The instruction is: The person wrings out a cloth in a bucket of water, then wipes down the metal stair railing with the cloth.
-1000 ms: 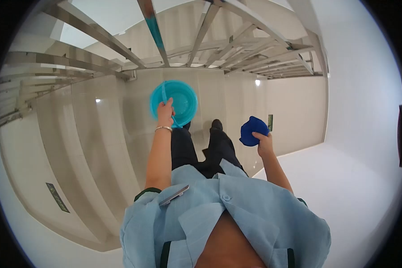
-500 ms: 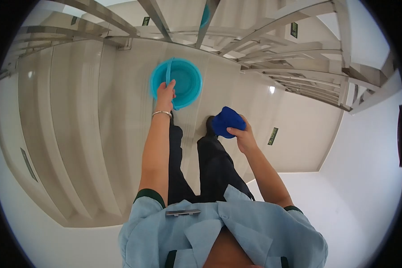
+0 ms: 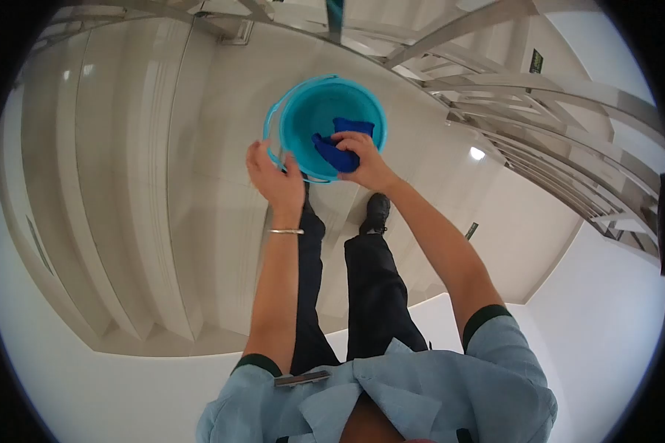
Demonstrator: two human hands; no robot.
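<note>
A turquoise bucket (image 3: 310,111) stands in front of my feet, with its handle (image 3: 267,127) tipped down to the left side. My left hand (image 3: 275,177) is beside that handle, thumb and fingers spread apart, and the handle runs between them without a closed grip. Over the bucket's near right part, my right hand (image 3: 366,164) pinches a dark blue cloth (image 3: 338,153). The cloth is folded and bunched, one part of it spreading beyond my fingers inside the rim. Whether it touches the bucket's bottom I cannot tell.
Beige stairs (image 3: 118,199) lie on the left. A metal railing (image 3: 524,81) runs along the far side and round to the right. My black shoe (image 3: 377,210) is close to the bucket. A white wall (image 3: 591,295) rises at the right.
My left hand has let go of the bucket's handle, which has dropped to the left. My right hand has brought the blue cloth from beside my leg into the bucket.
</note>
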